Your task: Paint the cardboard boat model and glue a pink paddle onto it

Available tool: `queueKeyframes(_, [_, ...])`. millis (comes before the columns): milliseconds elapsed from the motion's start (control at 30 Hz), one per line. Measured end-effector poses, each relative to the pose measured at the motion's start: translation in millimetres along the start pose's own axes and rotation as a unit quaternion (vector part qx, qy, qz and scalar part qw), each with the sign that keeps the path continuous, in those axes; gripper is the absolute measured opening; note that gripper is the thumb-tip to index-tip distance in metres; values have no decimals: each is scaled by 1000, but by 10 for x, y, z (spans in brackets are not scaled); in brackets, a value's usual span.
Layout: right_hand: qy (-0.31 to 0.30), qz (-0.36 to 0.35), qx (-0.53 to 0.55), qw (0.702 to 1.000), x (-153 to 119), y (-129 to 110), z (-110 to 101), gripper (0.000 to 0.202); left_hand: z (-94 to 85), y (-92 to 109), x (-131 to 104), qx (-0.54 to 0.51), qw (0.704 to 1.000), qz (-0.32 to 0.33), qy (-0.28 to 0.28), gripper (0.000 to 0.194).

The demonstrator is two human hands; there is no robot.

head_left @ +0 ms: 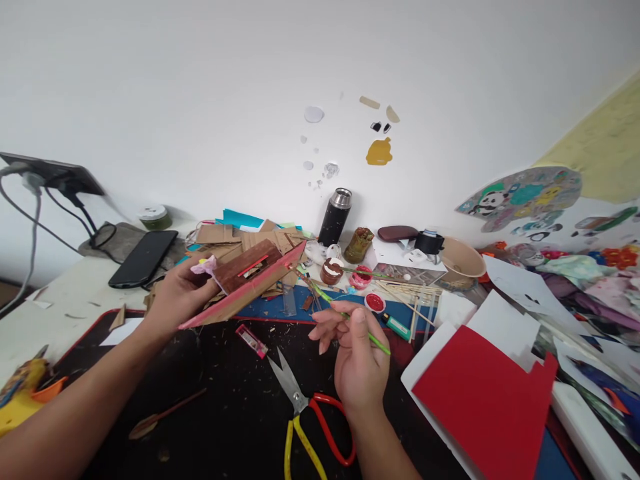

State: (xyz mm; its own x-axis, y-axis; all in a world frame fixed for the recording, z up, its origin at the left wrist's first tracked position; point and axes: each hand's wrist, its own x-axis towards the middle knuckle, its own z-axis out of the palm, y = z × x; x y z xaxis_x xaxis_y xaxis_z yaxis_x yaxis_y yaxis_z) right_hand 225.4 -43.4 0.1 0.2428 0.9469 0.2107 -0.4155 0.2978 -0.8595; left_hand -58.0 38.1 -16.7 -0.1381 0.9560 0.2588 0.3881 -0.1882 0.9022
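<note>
My left hand [183,293] is closed around the near-left end of a cardboard model [245,270], painted brown with a pinkish-red edge piece, and holds it tilted above the mat. A small pale purple piece sticks up by the thumb. Between the fingers of my right hand [357,353] is a thin green paintbrush [377,342], its tip close to the model's right edge; whether it touches I cannot tell. Scissors [299,403] with red and yellow handles lie spread below, left of my right wrist. Small pots of red paint [375,303] and brown paint [331,271] stand behind.
A black mat [215,400] covers the table. Cardboard scraps [215,235], a black flask [335,217], a murky jar [359,245] and a green lighter [397,327] crowd the back. Red card [485,400] lies right. A phone [143,259] and a yellow glue gun [25,400] are left.
</note>
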Motion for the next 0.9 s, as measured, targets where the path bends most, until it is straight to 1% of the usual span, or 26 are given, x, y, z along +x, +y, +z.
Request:
queueKeyframes(100, [-6, 9, -7, 1000, -16, 10, 12, 34, 5, -1, -1, -1, 1000, 1, -3, 40])
queueKeyframes(467, [4, 10, -15, 1000, -4, 20, 18, 34, 10, -36, 3, 2, 1000, 2, 1, 39])
queueKeyframes(900, [-55, 34, 15, 998, -81, 20, 58, 34, 4, -29, 8, 7, 1000, -3, 2, 40])
